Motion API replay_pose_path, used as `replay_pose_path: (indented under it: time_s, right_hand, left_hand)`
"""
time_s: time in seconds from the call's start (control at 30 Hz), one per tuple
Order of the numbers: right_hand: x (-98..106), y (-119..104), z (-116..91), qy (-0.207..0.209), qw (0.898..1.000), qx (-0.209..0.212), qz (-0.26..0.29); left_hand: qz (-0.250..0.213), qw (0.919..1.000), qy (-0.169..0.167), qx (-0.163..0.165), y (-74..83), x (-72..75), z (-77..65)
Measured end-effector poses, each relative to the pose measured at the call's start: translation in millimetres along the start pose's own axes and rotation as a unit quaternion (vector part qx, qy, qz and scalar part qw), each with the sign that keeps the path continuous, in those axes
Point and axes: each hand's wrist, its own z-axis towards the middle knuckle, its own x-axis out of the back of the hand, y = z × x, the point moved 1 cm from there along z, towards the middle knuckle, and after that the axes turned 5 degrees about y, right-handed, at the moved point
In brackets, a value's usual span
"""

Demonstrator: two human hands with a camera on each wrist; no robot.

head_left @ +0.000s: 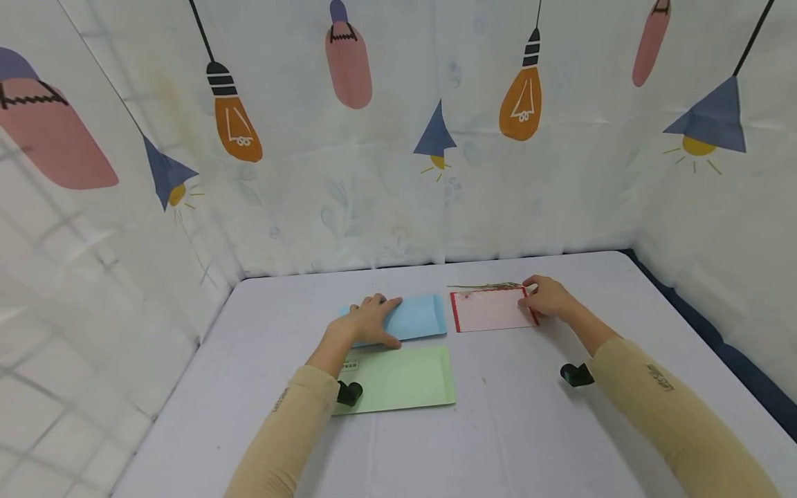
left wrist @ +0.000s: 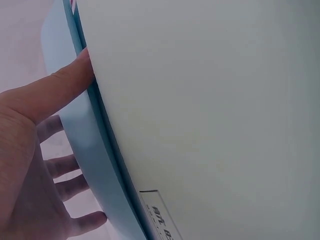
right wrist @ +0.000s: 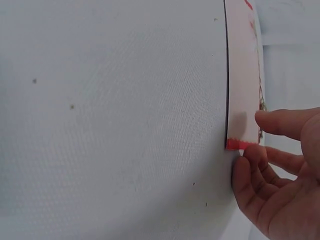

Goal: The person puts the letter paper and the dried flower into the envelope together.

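My left hand point(head_left: 372, 320) lies spread over a light-blue envelope point(head_left: 420, 318). In the left wrist view its thumb touches the envelope's near edge, while the other fingers extend by the far side. Just nearer lies a pale green envelope point(head_left: 405, 380) with a small printed box, partly behind the left wrist. At the right end of a pink card point(head_left: 488, 310) with red ends is my right hand point(head_left: 548, 297). Its thumb is over the card and its bent fingers are at the red end, with a gap between them. A thin dried stem point(head_left: 492, 286) runs along the card's far edge.
All the paper pieces lie on a white-covered table point(head_left: 510, 429). Behind it hangs a white curtain point(head_left: 386, 194) printed with lamps and bulbs. Dark cloth point(head_left: 703, 325) borders the table's right side. Black wrist-worn devices show below both forearms.
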Motion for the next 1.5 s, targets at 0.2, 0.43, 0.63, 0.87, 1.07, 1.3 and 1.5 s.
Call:
replay_pose_path:
  time_s: [0.2, 0.43, 0.63, 0.87, 1.07, 1.3, 1.5]
  right_hand:
    - [-1, 1, 4, 0.004, 1.0, 0.017, -0.026]
    - [-5, 7, 7, 0.02, 0.998, 0.029, -0.049]
    - [-6, 6, 5, 0.022, 0.999, 0.016, -0.037]
    - [-7, 5, 1, 0.027, 0.999, 0.012, -0.026]
    - [-8, 3, -2, 0.038, 0.998, 0.024, -0.032]
    - [-6, 2, -6, 0.042, 0.998, 0.028, -0.035]
    - [-5, 3, -9, 0.045, 0.998, 0.028, -0.025]
  left_hand:
    - [0.003, 1.0, 0.001, 0.0, -0.2, -0.8, 1.3]
    - [-0.005, 1.0, 0.004, -0.001, 1.4, -0.3, 0.1]
    - [-0.008, 0.9999, 0.004, 0.004, 1.9, 1.2, -1.9]
    - [-0.01, 0.9999, 0.005, 0.003, 2.8, 2.7, -3.1]
    - [-0.008, 1.0, 0.004, 0.002, 2.3, 1.6, -3.0]
    - [-0.008, 1.0, 0.002, 0.005, 1.5, 0.6, -2.1]
    - [-0.01, 0.9999, 0.004, 0.002, 0.9, 0.8, -1.4]
